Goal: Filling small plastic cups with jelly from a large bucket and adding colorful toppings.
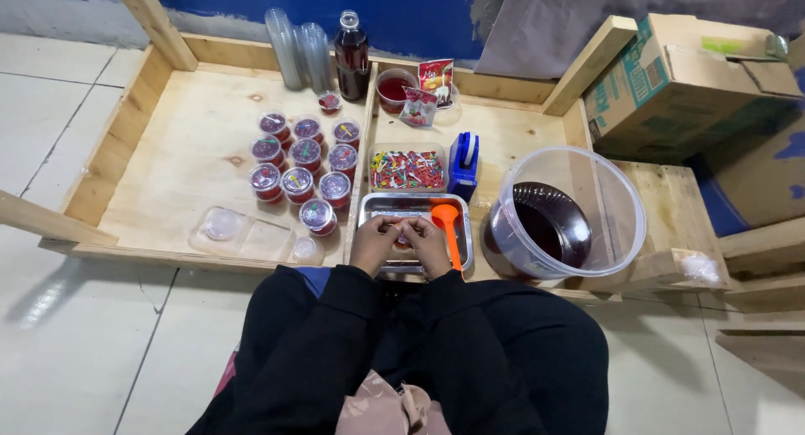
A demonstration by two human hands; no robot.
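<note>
Black sleeves lead down to both hands, which meet over the metal tray: the left hand and the right hand have their fingers pinched together on something small between them, too hidden to name. Beyond, the big clear bucket holds only a shallow pool of dark red liquid, which suggests much has been portioned out. Ten filled, lidded cups stand in rows on the left of the plywood tray table; spare lids and a stack of empty cups suggest more remain. An orange scoop lies in the tray. White floor tiles and a blue wall surround it.
</note>
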